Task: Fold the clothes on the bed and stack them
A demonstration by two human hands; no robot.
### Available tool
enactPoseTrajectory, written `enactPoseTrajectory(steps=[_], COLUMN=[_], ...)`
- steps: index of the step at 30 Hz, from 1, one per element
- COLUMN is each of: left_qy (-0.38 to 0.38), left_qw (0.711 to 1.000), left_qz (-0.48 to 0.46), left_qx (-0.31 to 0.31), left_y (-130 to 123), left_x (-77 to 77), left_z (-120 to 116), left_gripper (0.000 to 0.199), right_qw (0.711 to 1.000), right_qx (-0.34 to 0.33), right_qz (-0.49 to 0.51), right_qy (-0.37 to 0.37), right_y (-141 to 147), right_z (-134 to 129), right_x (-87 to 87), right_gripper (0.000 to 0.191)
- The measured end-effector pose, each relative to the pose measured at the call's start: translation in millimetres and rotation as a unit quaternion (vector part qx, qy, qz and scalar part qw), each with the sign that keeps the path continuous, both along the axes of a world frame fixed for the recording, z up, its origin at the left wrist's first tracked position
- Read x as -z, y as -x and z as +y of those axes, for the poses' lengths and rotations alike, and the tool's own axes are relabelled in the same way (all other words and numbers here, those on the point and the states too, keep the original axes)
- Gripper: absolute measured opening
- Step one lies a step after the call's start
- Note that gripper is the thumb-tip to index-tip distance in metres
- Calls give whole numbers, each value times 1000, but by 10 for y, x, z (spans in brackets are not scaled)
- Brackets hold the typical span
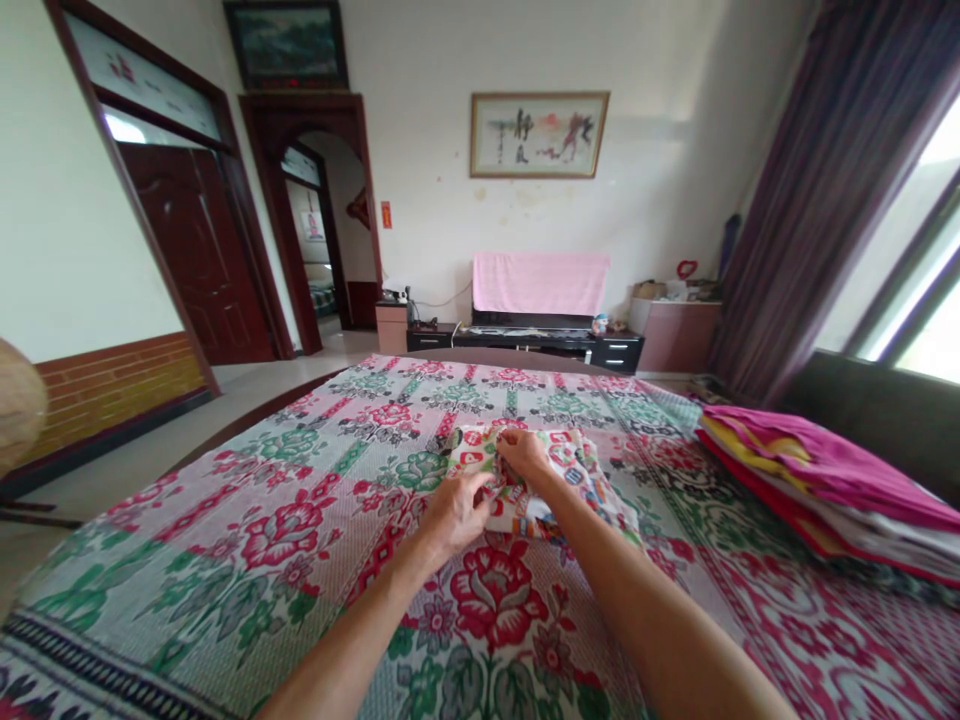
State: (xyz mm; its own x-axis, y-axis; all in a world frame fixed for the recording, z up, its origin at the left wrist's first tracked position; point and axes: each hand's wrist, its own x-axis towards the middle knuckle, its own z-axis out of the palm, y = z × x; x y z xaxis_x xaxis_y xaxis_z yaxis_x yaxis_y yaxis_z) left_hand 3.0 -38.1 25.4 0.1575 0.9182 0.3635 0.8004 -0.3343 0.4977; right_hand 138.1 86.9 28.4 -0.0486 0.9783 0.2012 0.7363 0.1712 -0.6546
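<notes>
A folded white cloth (574, 470) with colourful red, green and blue prints lies bunched on the flowered cover in front of me; I cannot make out what sort of item it is. At its near left edge is my left hand (456, 512), with thumb and curled fingers closed on the fabric. My right hand (525, 456) reaches across the cloth and pinches it near the upper left part, fingertips pointing left. The fingertips of both hands are partly hidden in the folds.
The flowered cover (300, 535) spreads over a wide table. On the right sits a stack of folded clothes (832, 475), pink on top. Beyond the table stand a black low cabinet (619, 353) and a screen draped with a pink towel (540, 283).
</notes>
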Motion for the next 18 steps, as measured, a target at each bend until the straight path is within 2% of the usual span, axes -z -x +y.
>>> enactPoseTrajectory(steps=[4, 8, 10, 12, 14, 16, 18], left_qy=[2, 16, -2, -31, -53, -67, -62], left_qw=[999, 994, 992, 991, 989, 984, 979], left_qz=[-35, -82, -106, -126, -127, -101, -51], left_qx=[18, 66, 64, 19, -56, -134, -186], left_y=[-20, -34, -6, 60, 157, 262, 349], left_x=[-16, -21, -36, -46, -30, 16, 78], left_z=[-5, -26, -26, -5, 39, 88, 118], left_gripper=[43, 41, 35, 31, 30, 29, 27], right_qw=[1000, 1000, 1000, 998, 996, 995, 991], right_qx=[-11, -15, 8, 43, 52, 12, -57], right_qz=[-6, 12, 24, 33, 45, 51, 34], right_qy=[8, 19, 4, -21, -51, -83, -118], right_y=[3, -67, -130, -196, -244, -261, -253], right_z=[42, 81, 79, 54, 0, -80, -175], right_x=[-51, 3, 32, 38, 25, 12, 17], right_gripper=[27, 27, 27, 28, 30, 31, 31])
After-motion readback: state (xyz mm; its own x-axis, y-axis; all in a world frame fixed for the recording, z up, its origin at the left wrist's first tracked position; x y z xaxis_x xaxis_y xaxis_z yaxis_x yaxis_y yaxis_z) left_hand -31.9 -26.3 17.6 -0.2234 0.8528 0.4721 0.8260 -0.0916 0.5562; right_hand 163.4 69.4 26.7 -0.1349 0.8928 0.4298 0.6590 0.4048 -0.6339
